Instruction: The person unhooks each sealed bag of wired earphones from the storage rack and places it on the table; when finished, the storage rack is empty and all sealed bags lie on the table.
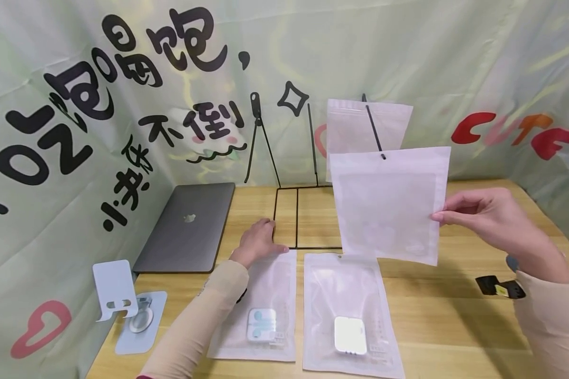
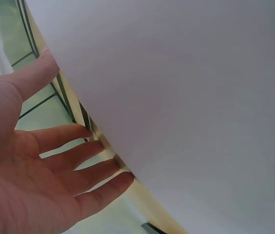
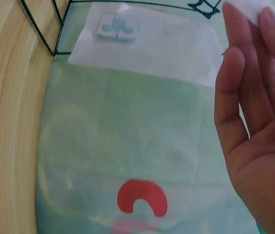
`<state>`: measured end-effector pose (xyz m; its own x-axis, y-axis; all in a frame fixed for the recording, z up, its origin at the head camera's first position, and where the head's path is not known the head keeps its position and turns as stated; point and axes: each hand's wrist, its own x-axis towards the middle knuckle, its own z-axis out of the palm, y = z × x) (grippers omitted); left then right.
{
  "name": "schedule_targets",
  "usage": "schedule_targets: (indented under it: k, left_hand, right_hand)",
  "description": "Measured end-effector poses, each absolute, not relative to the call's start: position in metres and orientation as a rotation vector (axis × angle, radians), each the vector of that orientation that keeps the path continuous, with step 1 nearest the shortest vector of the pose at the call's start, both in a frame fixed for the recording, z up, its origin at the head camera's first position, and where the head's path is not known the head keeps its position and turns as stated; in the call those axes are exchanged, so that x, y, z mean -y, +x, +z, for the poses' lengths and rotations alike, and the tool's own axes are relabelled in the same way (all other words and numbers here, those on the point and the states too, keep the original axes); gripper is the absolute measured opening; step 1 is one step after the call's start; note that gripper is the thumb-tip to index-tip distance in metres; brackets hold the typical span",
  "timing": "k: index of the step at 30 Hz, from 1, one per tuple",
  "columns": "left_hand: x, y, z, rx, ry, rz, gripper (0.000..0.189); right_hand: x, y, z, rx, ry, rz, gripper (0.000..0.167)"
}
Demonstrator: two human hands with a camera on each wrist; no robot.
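My right hand [image 1: 493, 216] pinches the right edge of a white zip bag [image 1: 389, 205] between thumb and fingertips. This bag hangs at the front end of a black hook [image 1: 373, 126], with the hook's tip at its top hole. Farther back along that hook hangs another white zip bag [image 3: 147, 48], a small earphone box [image 3: 118, 27] showing through it. Over the top edge of a flat-lying zip bag [image 1: 280, 289] is my left hand [image 1: 258, 242], fingers loosely spread beside the wire base. In the left wrist view, a white surface [image 2: 176, 112] hides the thumb tip.
A black wire rack [image 1: 297, 216] stands behind the bags, its left hook bare. Another zip bag [image 1: 343, 284] with a white box lies on the wooden table [image 1: 445, 326]. Left are a grey laptop [image 1: 185, 226] and a phone stand [image 1: 116, 287]; right, a small black-and-yellow item [image 1: 500, 287].
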<state>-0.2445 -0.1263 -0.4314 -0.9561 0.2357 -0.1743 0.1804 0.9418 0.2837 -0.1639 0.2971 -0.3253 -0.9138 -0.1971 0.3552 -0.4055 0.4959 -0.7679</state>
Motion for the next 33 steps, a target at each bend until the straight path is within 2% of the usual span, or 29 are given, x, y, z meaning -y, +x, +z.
schedule_targets:
  k: [9,16,23,27,33]
  left_hand:
    - [0.127,-0.244,-0.431,-2.878,0.307,0.395,0.085]
    - [0.128,-0.245,-0.433,-2.886,0.326,0.384,0.084]
    - [0.127,-0.245,-0.432,-2.900,0.329,0.380,0.084]
    - [0.127,-0.245,-0.431,-2.900,0.328,0.385,0.084]
    - [0.127,-0.245,-0.431,-2.899,0.326,0.392,0.085]
  right_hand:
    - [-0.304,-0.155,-0.321,2.491,0.612,1.379,0.017]
    - [-0.322,-0.148,-0.326,2.664,0.419,1.387,0.007]
    - [-0.346,-0.152,-0.340,2.765,0.274,1.342,0.006]
    - [-0.359,-0.159,-0.343,2.838,0.169,1.304,0.015]
    - [-0.370,-0.178,-0.351,2.967,0.029,1.209,0.038]
